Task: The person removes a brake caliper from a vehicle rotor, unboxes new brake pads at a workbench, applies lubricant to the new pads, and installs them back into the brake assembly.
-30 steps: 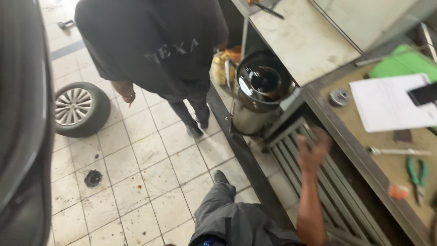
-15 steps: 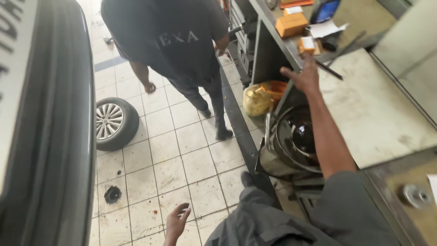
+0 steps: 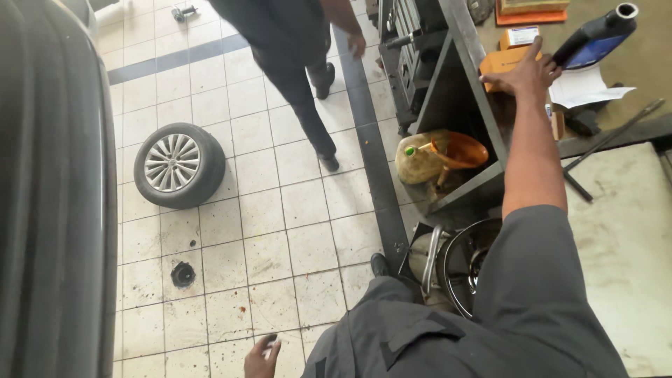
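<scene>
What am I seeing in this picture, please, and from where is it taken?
The camera sits on a worker's head and looks down, so you see this person's own body in grey work clothes. The right hand reaches out to an orange box on the workbench, beside a dark blue bottle and papers. The left hand hangs low over the tiled floor, holding nothing. A loose car wheel lies on the floor. Another person walks past.
</scene>
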